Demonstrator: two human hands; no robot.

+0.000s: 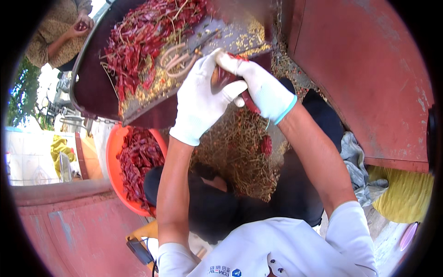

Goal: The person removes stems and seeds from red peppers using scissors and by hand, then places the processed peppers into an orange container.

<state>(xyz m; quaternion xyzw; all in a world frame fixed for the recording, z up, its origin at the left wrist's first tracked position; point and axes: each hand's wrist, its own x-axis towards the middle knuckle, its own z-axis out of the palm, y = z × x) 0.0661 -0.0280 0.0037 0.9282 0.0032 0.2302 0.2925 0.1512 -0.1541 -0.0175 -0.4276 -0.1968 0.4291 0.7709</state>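
On the right, a large red panel point(364, 74) with chipped paint. Beneath it, crumpled grey cloth point(353, 161) beside ridged yellow material point(406, 194). At lower left, another scuffed red surface point(87, 231). Farther left, a yellow cloth point(59, 150) and green foliage point(25, 90). Upper left, a person in a patterned top point(57, 39), partly cut off.

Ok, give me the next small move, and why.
Probably have the left hand steady the red chilies while the right hand feels for a stalk to pinch off: both hands hold them, and dry stalks lie heaped below.
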